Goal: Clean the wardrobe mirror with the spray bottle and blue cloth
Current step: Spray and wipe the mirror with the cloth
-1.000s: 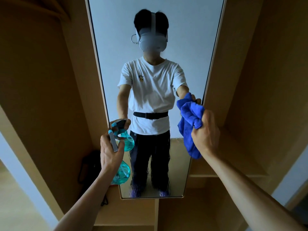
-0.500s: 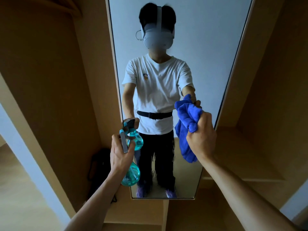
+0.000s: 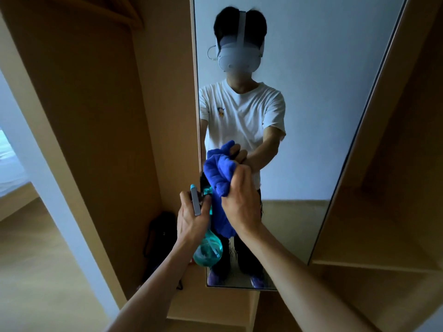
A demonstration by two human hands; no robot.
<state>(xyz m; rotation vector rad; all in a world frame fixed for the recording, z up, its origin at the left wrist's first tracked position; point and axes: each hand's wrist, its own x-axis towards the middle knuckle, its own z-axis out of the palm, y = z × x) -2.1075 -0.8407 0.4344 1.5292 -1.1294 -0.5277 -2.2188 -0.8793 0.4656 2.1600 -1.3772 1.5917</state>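
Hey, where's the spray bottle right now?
In the head view the spray bottle sits low and left of centre, gripped by the left hand, beside the blue cloth bunched in the right hand, at the left edge of the mirror.

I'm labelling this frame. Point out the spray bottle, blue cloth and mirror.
spray bottle (image 3: pixel 208 252), head view, teal belly.
blue cloth (image 3: pixel 219 174), head view, bunched top.
mirror (image 3: pixel 323 116), head view, bare glass.

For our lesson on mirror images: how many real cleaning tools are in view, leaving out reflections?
2. The spray bottle is held in the left hand, low by the mirror; the blue cloth is bunched in the right hand, just above and right of it.
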